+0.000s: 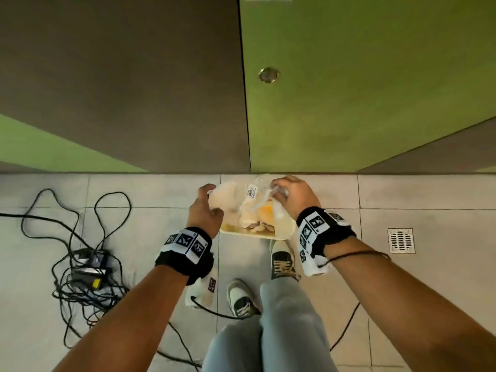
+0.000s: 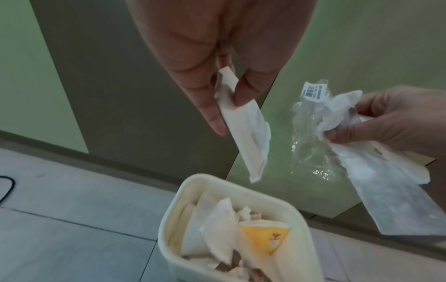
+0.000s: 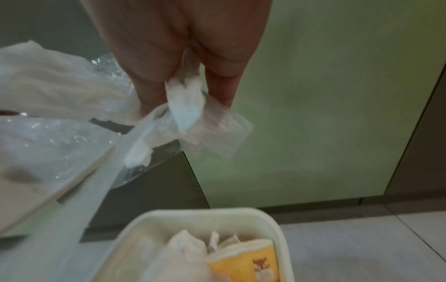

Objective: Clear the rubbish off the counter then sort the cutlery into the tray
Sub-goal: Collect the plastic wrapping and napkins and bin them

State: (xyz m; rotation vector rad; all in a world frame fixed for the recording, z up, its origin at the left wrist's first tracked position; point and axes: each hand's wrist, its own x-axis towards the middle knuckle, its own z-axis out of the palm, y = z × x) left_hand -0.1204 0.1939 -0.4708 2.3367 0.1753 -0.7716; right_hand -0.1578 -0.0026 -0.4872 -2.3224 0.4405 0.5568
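Green and grey cabinet doors (image 1: 349,89) rise behind a cream rectangular bin (image 2: 169,225) of waste on the tiled floor. Above it, the left hand (image 2: 217,57) pinches a long white paper sleeve (image 2: 246,137), its long axis slanting downward toward the bin; alongside, the right hand (image 1: 292,194) clutches crumpled clear plastic wrapping (image 2: 311,137) and torn paper.

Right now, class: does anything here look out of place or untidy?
Yes. A tangle of black cables sprawls loose across the floor tiles, left of the person's feet. Otherwise it is ordinary: the left hand pinches a white wrapper and the right hand crumpled plastic over the bin.
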